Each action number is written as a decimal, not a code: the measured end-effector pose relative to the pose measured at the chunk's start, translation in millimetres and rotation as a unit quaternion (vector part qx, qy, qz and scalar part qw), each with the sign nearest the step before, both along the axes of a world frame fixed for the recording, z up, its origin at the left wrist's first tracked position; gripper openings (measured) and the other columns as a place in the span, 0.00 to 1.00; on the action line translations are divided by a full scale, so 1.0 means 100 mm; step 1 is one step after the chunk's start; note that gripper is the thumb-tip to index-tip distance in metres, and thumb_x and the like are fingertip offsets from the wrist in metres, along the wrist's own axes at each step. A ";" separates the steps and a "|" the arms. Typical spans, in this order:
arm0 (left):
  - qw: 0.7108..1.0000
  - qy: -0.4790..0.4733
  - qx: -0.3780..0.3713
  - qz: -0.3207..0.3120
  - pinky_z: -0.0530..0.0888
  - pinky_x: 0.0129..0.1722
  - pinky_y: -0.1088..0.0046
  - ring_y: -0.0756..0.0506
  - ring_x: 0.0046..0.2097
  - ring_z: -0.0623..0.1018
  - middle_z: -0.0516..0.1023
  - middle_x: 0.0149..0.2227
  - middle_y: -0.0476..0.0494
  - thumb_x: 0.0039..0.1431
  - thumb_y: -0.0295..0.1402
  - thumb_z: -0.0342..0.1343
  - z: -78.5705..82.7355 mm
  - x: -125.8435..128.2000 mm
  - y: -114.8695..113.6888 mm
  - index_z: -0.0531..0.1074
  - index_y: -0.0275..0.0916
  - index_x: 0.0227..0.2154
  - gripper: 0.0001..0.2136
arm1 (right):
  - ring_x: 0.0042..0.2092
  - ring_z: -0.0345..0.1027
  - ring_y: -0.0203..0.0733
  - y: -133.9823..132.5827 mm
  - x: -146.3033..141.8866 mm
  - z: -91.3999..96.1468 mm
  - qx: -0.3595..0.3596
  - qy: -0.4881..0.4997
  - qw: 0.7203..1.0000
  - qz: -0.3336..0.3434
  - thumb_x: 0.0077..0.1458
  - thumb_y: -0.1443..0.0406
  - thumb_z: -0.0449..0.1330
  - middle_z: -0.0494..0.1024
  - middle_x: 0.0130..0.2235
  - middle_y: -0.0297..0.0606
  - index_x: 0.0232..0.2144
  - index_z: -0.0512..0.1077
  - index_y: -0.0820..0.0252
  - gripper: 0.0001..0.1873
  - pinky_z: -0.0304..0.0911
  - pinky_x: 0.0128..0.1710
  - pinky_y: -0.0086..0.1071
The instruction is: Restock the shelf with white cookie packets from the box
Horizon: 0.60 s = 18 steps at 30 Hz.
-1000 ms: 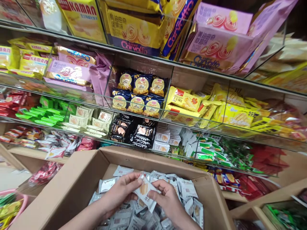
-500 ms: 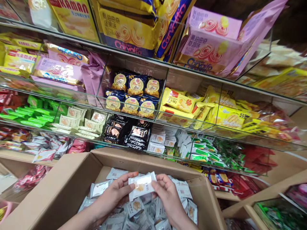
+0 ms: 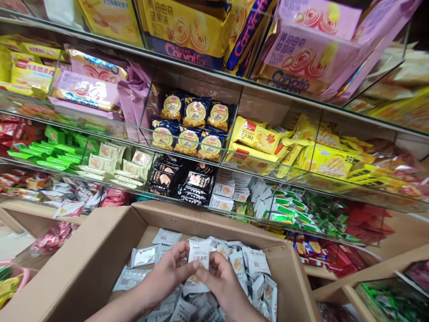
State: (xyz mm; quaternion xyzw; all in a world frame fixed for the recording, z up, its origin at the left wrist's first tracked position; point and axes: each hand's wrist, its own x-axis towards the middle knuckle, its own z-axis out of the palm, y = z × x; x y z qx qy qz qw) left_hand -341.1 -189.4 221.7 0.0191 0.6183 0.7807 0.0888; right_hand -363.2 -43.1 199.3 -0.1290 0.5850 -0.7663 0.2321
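Note:
Between both hands is a small white snack packet [image 3: 199, 255] with dark lettering, held upright over an open cardboard box [image 3: 161, 219]. My left hand [image 3: 174, 268] pinches its left side, fingers behind and thumb in front. On the other side, my right hand [image 3: 219, 277] grips it, with the thumb across the lower front. Beneath the hands, the box is strewn with many similar white packets [image 3: 256, 261] lying at all angles. My wrists and forearms hide part of that pile.
Glass-fronted shelves rise behind the box. They hold navy cookie packs [image 3: 196, 112], yellow packs [image 3: 256, 134], black packets [image 3: 197, 181] and stacked white packets [image 3: 223, 197]. A pink basket [image 3: 25, 277] stands at lower left. Wooden racking [image 3: 348, 290] is at lower right.
The held packet has turned from lying sideways to upright, and my hands have drawn closer together around it. The camera view has shifted slightly.

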 end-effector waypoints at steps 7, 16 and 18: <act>0.995 -0.023 -0.095 -0.011 0.61 0.27 0.76 0.51 0.28 0.64 0.64 0.24 0.54 0.45 0.51 0.55 -0.08 -0.05 -0.08 0.62 0.39 0.32 0.20 | 0.37 0.66 0.44 0.42 -0.56 0.57 0.231 0.274 0.925 -0.127 0.53 0.57 0.53 0.73 0.37 0.40 0.42 0.68 0.57 0.16 0.61 0.33 0.33; 0.942 -0.013 -0.313 -0.121 0.57 0.25 0.77 0.51 0.27 0.60 0.61 0.23 0.54 0.51 0.39 0.50 -0.43 0.05 -0.07 0.68 0.38 0.33 0.11 | 0.41 0.65 0.45 0.38 -1.89 0.82 0.409 0.530 0.735 -0.106 0.49 0.71 0.52 0.72 0.38 0.44 0.39 0.71 0.62 0.14 0.59 0.44 0.36; 0.931 -0.021 -0.344 -0.123 0.58 0.25 0.77 0.50 0.27 0.61 0.62 0.24 0.53 0.50 0.37 0.50 -0.44 0.06 -0.10 0.70 0.39 0.35 0.11 | 0.42 0.65 0.44 0.30 -1.95 0.72 0.403 0.534 0.733 -0.120 0.46 0.72 0.54 0.71 0.38 0.44 0.37 0.70 0.63 0.13 0.59 0.44 0.35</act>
